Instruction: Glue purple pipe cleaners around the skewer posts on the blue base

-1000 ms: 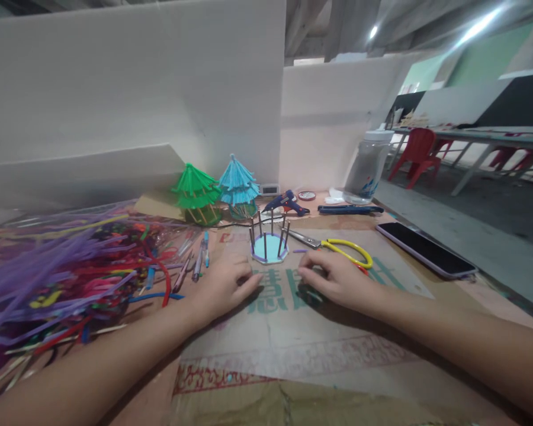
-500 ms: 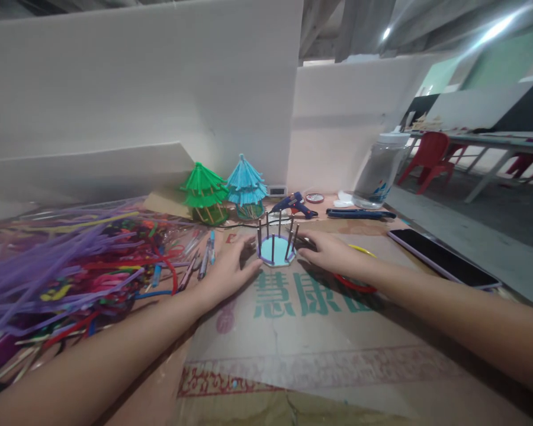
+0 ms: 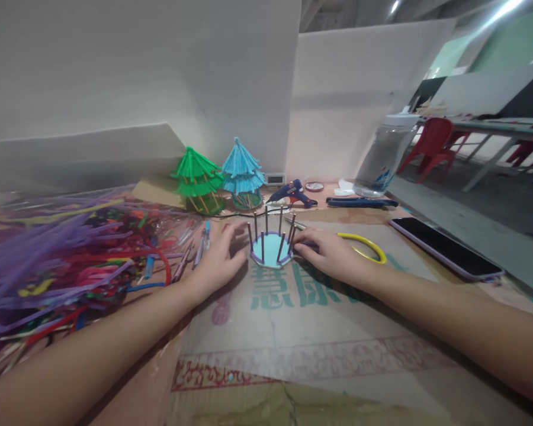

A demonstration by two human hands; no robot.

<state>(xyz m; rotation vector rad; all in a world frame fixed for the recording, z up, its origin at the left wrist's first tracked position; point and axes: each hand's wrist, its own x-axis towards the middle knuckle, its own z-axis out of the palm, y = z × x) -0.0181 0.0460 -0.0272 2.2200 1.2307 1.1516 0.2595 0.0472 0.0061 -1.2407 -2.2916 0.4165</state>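
Observation:
On the cardboard in front of me stands a small pale-blue base (image 3: pixel 272 247) with a purple rim and several thin brown sticks upright around it. My left hand (image 3: pixel 226 251) is at its left side, thumb and fingers apart, with a narrow gap to the rim. At the right rim is my right hand (image 3: pixel 317 249), its fingers loosely spread; whether the fingertips touch the base I cannot tell. Beneath and beyond that hand lies what looks like scissors with a yellow loop handle (image 3: pixel 373 248), partly covered by the hand and forearm.
Behind stand a green tiered-roof model (image 3: pixel 198 180) and a blue one (image 3: pixel 243 174). A glue gun (image 3: pixel 293 192), a utility knife (image 3: pixel 362 203), a water bottle (image 3: pixel 384 157) and a phone (image 3: pixel 444 247) lie or stand to the right. Colourful pipe cleaners (image 3: pixel 80 254) heap at left.
My left hand has come slightly away from the base's rim. The camera view has tipped down a little, and more of the yellow handle shows while the red part is now hidden.

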